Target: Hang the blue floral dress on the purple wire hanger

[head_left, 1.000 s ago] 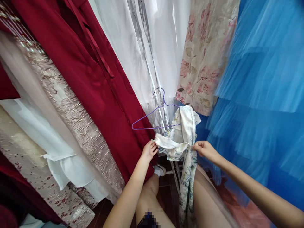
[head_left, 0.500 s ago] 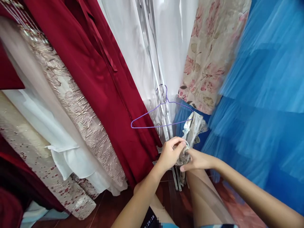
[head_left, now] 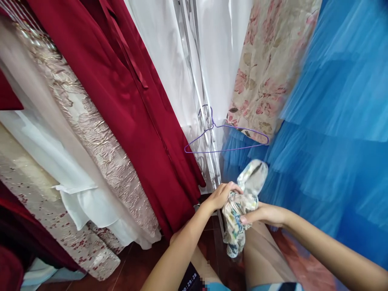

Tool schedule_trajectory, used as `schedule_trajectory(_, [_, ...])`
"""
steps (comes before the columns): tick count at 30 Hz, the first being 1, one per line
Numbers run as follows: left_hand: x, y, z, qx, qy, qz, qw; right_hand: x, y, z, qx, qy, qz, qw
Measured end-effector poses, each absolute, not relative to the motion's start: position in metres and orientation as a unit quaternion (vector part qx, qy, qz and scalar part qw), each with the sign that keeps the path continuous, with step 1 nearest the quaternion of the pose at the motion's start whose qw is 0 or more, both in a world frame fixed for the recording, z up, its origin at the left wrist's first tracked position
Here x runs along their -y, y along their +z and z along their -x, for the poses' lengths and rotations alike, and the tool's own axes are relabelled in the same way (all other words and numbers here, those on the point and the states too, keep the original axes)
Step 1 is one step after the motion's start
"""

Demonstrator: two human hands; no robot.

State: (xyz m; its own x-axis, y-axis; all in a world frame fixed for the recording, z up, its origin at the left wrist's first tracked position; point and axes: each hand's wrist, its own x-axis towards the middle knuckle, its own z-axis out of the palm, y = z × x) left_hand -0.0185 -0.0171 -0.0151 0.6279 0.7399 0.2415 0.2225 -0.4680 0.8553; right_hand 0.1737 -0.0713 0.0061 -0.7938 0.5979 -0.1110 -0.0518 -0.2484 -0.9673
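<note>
Between my two hands is a bunched, pale floral garment point(head_left: 241, 206), its upper end standing up in a loop and its lower end hanging over my legs. My left hand point(head_left: 224, 194) grips the cloth from the left, its fingertips partly sunk in the folds. From the right, my right hand point(head_left: 262, 214) holds the same cloth, with the thumb in front and the fingers hidden behind. Just above the garment a bare purple wire hanger point(head_left: 226, 126) hangs by its hook at a white metal rack point(head_left: 198, 87), apart from the cloth.
A long dark red dress point(head_left: 130, 121) and several pale dresses hang on the left. White cloth point(head_left: 163, 52) and a floral dress point(head_left: 263, 81) hang behind the rack. At the right is a layered blue tulle dress point(head_left: 339, 133). Dark red tiles point(head_left: 139, 266) cover the floor.
The garment has come off the hanger's right arm and moved down and toward me, bunched in both hands. The hanger has swung right and now hangs bare.
</note>
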Motion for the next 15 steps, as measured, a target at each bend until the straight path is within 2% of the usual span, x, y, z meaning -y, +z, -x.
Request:
schedule_trajectory(5, [0.019, -0.056, 0.043, -0.400, 0.250, -0.788, 0.396, 0.072, 0.019, -0.200, 0.639, 0.673, 0.291, 0.232])
schedule_trajectory(10, [0.033, -0.055, 0.108, -0.430, 0.239, -0.776, 0.394, 0.039, 0.022, -0.220, 0.649, 0.618, 0.348, 0.277])
schedule_trajectory(15, [0.027, -0.010, 0.182, -0.506, 0.179, -0.820, 0.200, -0.018, 0.033, -0.225, 0.690, 0.505, 0.411, 0.316])
